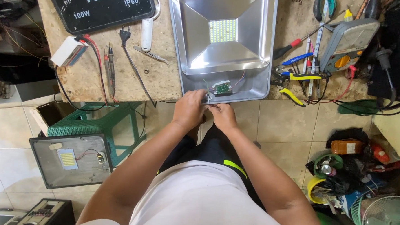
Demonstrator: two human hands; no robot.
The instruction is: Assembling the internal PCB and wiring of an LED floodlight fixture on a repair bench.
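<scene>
At the worktop's near edge: a silver floodlight housing [223,41] lies face up on the worktop [161,79], its lower lip over the edge.
Housing look: square metal reflector sloping down to a bright grid of small lights [222,30], with a flat tray below holding a small green circuit board [222,87] and thin wires.
Left hand [189,110]: at the housing's lower lip, just below-left of the board; grip curled and pressed on something small at the edge, though what it pinches I cannot tell.
Right hand [222,117]: touching the left hand, just under the lip; grip pressed together on a thin wire end.
Nearby: pliers with yellow handles [293,96] right of the housing; a second floodlight panel [69,161] on the floor.
</scene>
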